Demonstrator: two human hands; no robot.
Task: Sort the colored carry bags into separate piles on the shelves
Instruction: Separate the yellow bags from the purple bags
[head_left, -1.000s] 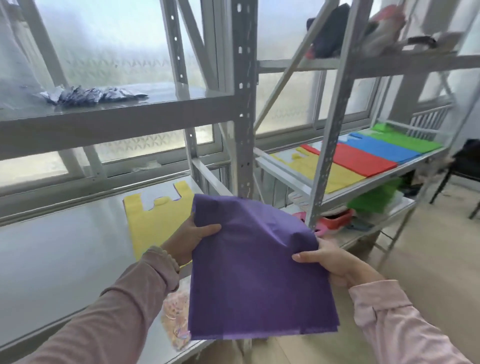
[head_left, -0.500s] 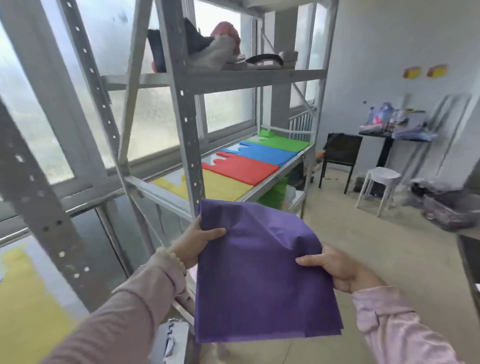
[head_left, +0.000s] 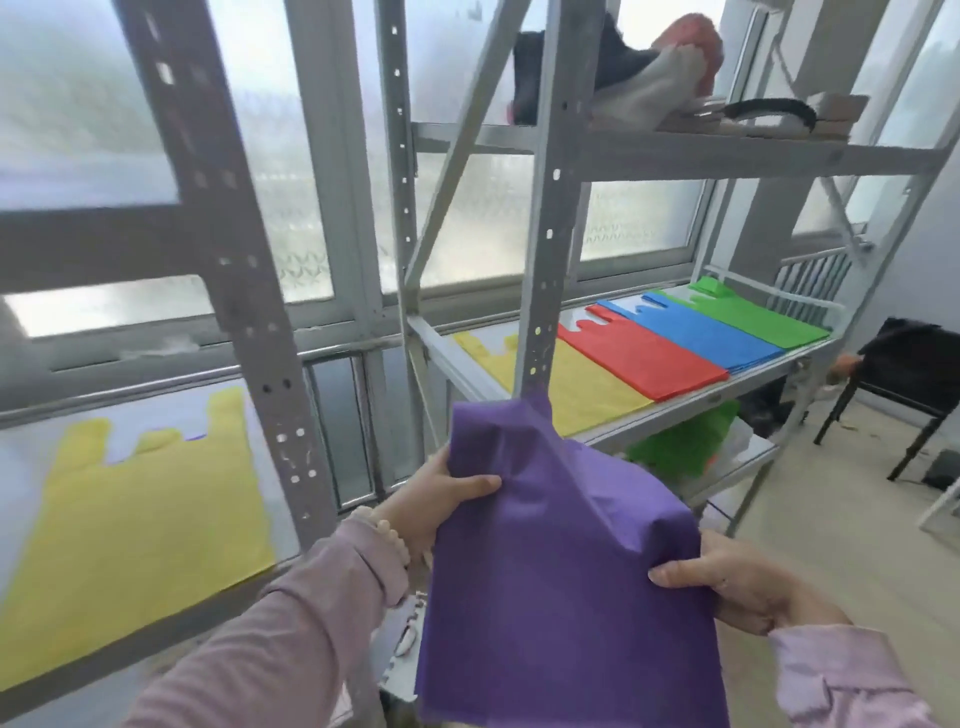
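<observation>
I hold a purple carry bag in front of me with both hands. My left hand grips its upper left edge and my right hand grips its right edge. On the right shelf lie flat piles side by side: yellow bags, red bags, blue bags and green bags. On the left shelf lies another yellow bag, apart from the rest.
Grey perforated shelf uprights stand between the two shelves, just beyond the purple bag. Clothing and shoes sit on the upper shelf. More green bags rest on the lower shelf. A black chair stands on the floor at right.
My view swung right to the room and back left toward the shelves. The purple bag stays in both hands, now closer to the gap between the two shelves.
</observation>
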